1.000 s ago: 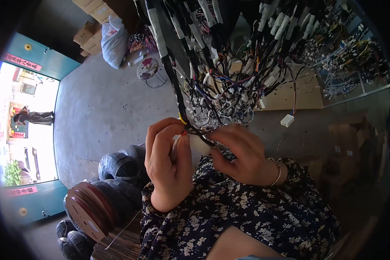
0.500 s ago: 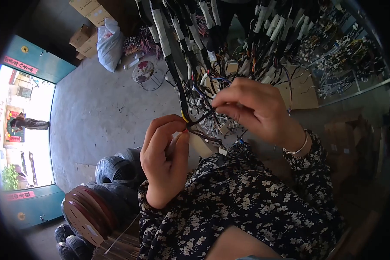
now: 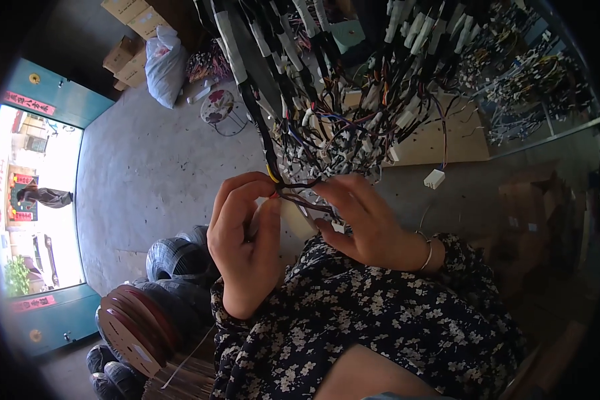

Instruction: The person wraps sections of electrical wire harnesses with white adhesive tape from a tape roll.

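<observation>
A wire harness wrapped in black tape (image 3: 263,137) comes down from the hanging bundle in front of me. My left hand (image 3: 243,233) pinches it where it splits into thinner branches, near a yellow wire and a bit of red. Across the gap toward my right hand (image 3: 370,230) run a black branch (image 3: 300,185) and some brownish wires (image 3: 307,203). The right hand's thumb and forefinger are apart, its fingertips up against these wires. A small white connector (image 3: 338,227) shows just below, partly hidden by that hand.
Many taped harnesses with white connectors (image 3: 360,143) hang ahead. Beyond them is a cardboard sheet (image 3: 447,137). A loose white connector (image 3: 435,179) dangles at right. On the left are a round stool (image 3: 219,107), black wrapped coils (image 3: 173,260) and a large reel (image 3: 130,333).
My right hand has moved down and left, and its pinch on the black branch has opened. The left hand keeps its hold, shifted slightly left. The view has shifted a little.
</observation>
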The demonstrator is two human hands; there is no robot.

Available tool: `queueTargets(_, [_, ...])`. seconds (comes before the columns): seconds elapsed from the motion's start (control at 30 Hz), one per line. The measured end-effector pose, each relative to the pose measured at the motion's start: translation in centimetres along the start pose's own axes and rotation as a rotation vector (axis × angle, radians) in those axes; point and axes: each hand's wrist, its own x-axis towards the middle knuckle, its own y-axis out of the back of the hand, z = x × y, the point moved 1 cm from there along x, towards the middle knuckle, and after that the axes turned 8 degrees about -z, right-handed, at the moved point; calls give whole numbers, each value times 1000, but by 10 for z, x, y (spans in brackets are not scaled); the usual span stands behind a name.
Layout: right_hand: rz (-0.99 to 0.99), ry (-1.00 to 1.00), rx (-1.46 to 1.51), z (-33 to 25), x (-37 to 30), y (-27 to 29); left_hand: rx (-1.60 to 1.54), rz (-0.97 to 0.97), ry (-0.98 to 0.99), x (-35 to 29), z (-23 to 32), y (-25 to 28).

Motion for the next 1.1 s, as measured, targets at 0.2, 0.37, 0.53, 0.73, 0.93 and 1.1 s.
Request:
queueTargets(0.2, [27,38,135,0,-1,13,77,21,-86,-1,-4,1])
queueTargets(0.37, [-161,267,-299,-11,29,72,114,58,-119,-2,-8,1])
queueTargets(0.53, [-227,335,-548,-26,42,86,138,55,-114,-2,-7,0])
queueTargets(0.73, [-354,49,157,-19,36,82,109,44,-181,2,-12,-1])
queueTargets(0.93, [-447,-951,1559,1,23,80,109,-14,-285,1,-14,-1])
queueTargets(1.1, [-391,-902,1589,25,28,76,115,-78,-338,7,-10,4])
